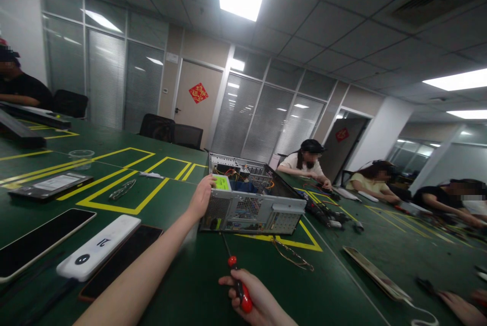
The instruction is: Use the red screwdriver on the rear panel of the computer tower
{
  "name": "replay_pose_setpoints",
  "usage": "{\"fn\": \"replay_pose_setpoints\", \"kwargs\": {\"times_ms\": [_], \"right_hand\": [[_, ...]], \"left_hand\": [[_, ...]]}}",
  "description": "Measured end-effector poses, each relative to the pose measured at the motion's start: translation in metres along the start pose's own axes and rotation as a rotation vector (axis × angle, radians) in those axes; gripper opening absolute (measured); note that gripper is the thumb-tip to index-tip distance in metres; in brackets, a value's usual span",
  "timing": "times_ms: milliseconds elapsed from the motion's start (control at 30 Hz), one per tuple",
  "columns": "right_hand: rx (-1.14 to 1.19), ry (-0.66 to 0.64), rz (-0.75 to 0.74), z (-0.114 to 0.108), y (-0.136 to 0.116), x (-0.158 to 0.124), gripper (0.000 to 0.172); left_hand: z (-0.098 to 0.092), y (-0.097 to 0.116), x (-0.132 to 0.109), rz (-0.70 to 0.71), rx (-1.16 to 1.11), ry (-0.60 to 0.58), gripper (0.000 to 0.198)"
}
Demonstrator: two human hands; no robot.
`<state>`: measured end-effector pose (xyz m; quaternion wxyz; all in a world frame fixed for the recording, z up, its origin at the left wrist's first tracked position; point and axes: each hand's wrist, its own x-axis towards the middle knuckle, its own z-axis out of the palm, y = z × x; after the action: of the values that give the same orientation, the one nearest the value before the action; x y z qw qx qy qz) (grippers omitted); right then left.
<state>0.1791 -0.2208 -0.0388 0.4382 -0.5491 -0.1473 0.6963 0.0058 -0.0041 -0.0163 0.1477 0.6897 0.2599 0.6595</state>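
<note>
An opened computer case (262, 206) lies on the green table in front of me, its perforated metal rear panel facing me. Inside are loose coloured wires and a box with a bright green label (221, 182). My left hand (201, 198) grips the case at its left corner, fingers curled over the top edge beside the label. In my right hand (253, 290) is a screwdriver (232, 261) with a red and black handle. Its thin shaft points up toward the lower edge of the case; I cannot tell whether the tip touches it.
On the left lie a hard drive (51, 184), a black-screened phone (45, 242), a white device (101, 247) and a dark phone (125, 257). A cable bundle (292, 255) and another phone (375, 272) lie right. Several people sit around the table; a person's hand (462, 308) shows lower right.
</note>
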Motion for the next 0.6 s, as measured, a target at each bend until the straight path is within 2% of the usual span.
{"fn": "replay_pose_setpoints", "kwargs": {"times_ms": [67, 133, 233, 333, 467, 600], "right_hand": [[0.023, 0.011, 0.062, -0.0004, -0.0017, -0.0007, 0.011], [0.061, 0.02, 0.102, -0.0005, -0.0032, -0.0016, 0.019], [0.098, 0.007, 0.092, -0.0011, -0.0044, -0.0024, 0.032], [0.064, -0.046, 0.087, -0.0043, -0.0049, -0.0007, 0.037], [0.055, -0.069, 0.073, -0.0093, -0.0042, 0.0025, 0.034], [0.022, -0.045, 0.052, -0.0059, -0.0028, -0.0011, 0.02]], "left_hand": [[-0.0001, 0.0005, -0.0002, -0.006, 0.003, -0.001, 0.046], [-0.0003, 0.0009, -0.0003, -0.007, 0.005, -0.004, 0.046], [-0.0004, 0.0004, -0.0002, 0.002, 0.004, -0.004, 0.045], [-0.0001, -0.0009, -0.0001, 0.006, -0.003, 0.004, 0.044], [0.0001, -0.0011, 0.0002, -0.001, -0.005, 0.001, 0.043], [0.0001, -0.0003, 0.0004, 0.004, -0.004, 0.0, 0.043]]}}
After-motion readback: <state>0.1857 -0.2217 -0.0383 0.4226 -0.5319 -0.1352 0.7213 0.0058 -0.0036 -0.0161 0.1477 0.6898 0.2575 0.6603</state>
